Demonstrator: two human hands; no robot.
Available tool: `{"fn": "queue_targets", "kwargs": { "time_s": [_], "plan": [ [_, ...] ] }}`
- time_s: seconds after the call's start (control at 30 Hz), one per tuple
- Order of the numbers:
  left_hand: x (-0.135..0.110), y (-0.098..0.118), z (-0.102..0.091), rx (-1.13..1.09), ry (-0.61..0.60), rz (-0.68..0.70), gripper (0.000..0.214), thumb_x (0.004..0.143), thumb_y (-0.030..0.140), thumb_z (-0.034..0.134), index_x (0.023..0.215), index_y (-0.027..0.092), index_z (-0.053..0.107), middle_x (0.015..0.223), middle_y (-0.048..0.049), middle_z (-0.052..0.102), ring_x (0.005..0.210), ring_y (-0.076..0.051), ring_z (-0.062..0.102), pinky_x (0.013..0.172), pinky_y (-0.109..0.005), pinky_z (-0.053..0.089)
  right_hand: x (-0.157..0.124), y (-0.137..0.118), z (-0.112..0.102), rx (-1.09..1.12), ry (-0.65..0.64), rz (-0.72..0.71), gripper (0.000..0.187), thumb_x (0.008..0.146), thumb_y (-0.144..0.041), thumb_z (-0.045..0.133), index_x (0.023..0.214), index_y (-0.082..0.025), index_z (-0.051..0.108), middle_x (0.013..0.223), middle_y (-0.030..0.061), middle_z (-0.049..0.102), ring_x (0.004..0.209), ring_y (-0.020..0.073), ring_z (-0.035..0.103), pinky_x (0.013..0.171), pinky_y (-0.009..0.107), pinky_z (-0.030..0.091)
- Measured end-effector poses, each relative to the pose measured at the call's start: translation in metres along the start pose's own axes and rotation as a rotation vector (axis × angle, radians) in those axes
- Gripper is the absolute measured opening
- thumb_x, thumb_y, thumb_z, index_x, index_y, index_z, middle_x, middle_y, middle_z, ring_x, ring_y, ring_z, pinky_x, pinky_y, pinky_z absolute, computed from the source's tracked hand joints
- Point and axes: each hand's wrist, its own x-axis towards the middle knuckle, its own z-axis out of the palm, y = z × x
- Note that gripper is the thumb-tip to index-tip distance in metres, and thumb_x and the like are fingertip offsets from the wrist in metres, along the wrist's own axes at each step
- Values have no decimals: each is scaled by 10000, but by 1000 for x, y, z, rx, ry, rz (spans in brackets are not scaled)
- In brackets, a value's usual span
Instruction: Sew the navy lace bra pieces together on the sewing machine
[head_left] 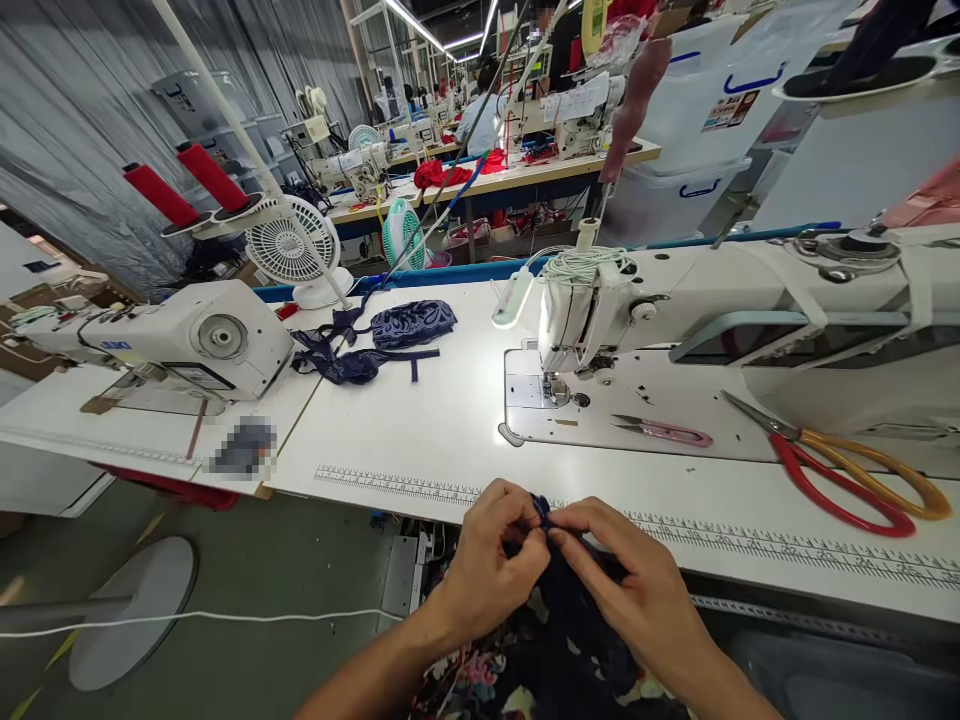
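Both my hands are low at the table's front edge, pinching a dark navy lace fabric piece point(559, 590) that hangs over my lap. My left hand point(491, 560) is closed on its upper edge. My right hand point(626, 575) grips the same edge right beside it, fingertips almost touching. Behind them stands a white sewing machine point(720, 320), its needle area point(555, 385) lit by a small lamp. More navy lace pieces point(382, 340) lie on the table to the far left.
Red-and-orange-handled scissors point(847, 470) and pink thread snips point(664, 431) lie on the machine bed. A second sewing machine point(172, 340), red thread cones point(187, 185) and a white fan point(292, 245) stand at left. A printed ruler point(405, 487) runs along the table edge. Other workstations fill the background.
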Motion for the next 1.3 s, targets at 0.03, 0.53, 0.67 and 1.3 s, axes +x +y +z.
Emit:
{"fn": "queue_targets", "kwargs": {
  "time_s": [0.03,0.53,0.67,1.3],
  "plan": [
    [1,0,-1,9,-11,13,143,765,38,502,730,175,481,829,-8,460,715,-113,429,584,-225,324,0,-1,-1,-3,-17,-4,138,952,-340,508,964,-259,619,869,25,618,777,159,592,675,270,471],
    [14,-7,-13,-296,-348,-159,92,681,118,607,623,160,549,854,-39,499,791,-155,466,649,-255,335,11,7,-19,393,-424,346,305,892,-515,568,808,-222,592,798,-2,494,775,162,427,699,279,366],
    [13,-4,-16,-284,-339,-185,133,777,245,649,696,164,582,895,-54,515,757,-142,487,627,-241,376,9,8,-21,378,-365,372,301,896,-516,567,843,-221,591,818,3,501,792,162,450,708,272,394],
    [5,26,-4,20,-53,-56,186,900,304,565,772,171,590,691,15,461,622,-105,400,583,-240,318,-15,-2,-38,-227,-179,-88,233,969,-258,370,961,-279,601,1027,49,612,612,129,536,551,278,454]
  ]
}}
